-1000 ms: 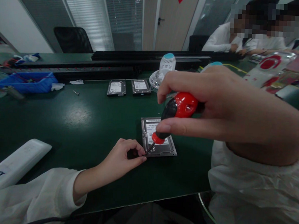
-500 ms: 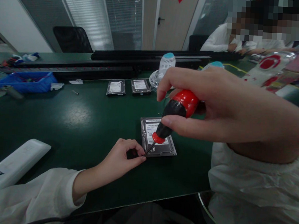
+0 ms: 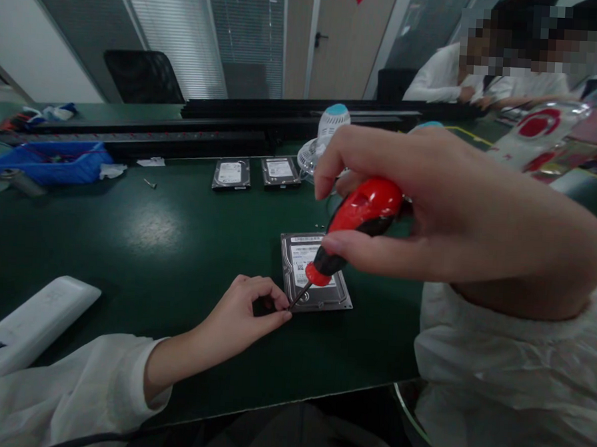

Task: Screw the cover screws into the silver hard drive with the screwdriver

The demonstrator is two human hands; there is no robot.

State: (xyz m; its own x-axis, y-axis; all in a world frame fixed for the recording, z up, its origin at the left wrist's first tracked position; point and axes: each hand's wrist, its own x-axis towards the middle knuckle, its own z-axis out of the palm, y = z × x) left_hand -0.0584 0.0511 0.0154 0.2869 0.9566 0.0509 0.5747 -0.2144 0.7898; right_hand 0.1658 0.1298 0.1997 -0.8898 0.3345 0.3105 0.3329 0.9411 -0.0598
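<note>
A silver hard drive [image 3: 319, 294] with a white label lies flat on the green table [image 3: 152, 242] in front of me. My right hand [image 3: 429, 204] is closed round the red and black handle of a screwdriver [image 3: 351, 229], whose tip rests at the drive's near left corner. My left hand [image 3: 246, 314] rests on the table with thumb and forefinger pinched at that same corner, right by the tip; what they pinch is too small to make out.
Two more hard drives [image 3: 232, 173] [image 3: 280, 171] lie further back, beside a small white fan [image 3: 328, 135]. A blue tray [image 3: 56, 161] stands at the far left, a white device [image 3: 27, 326] at the near left. Other people in white sit at the back right.
The screwdriver handle has turned in my right fingers, showing more red now. Both hands and the drive stay in place.
</note>
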